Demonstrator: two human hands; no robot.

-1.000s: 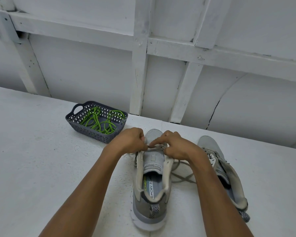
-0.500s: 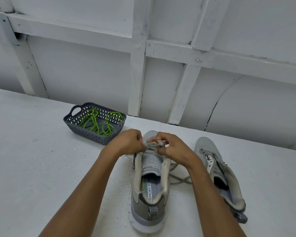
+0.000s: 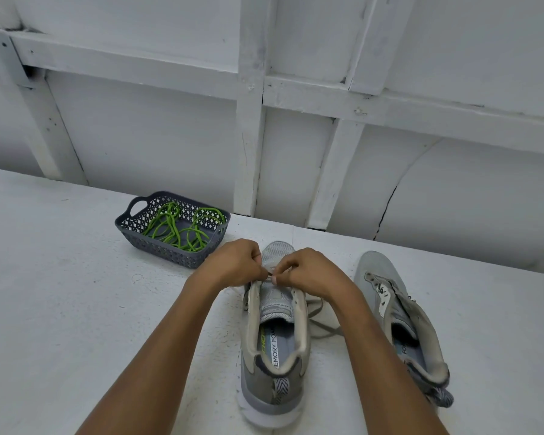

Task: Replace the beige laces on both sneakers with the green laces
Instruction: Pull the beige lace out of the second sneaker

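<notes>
**While the left hand (image 3: 233, 265) and right hand (image 3: 311, 273) are pinching a beige lace (image 3: 322, 328), green laces (image 3: 173, 227) are lying in the basket (image 3: 170, 255)**

Over the front of the centre sneaker (image 3: 272, 381), the two hands are meeting fingertip to fingertip. Each has its fingers curled and is nipping the same short stretch of lace above the tongue. This sneaker is standing upright on the white table (image 3: 60, 293), heel nearest the camera. Loose beige strands are trailing just right of it, under the right forearm. A second grey sneaker (image 3: 374, 265) is leaning on its side farther right. Beyond the centre sneaker and to its left, the dark lattice basket is holding the tangled green laces.
</notes>
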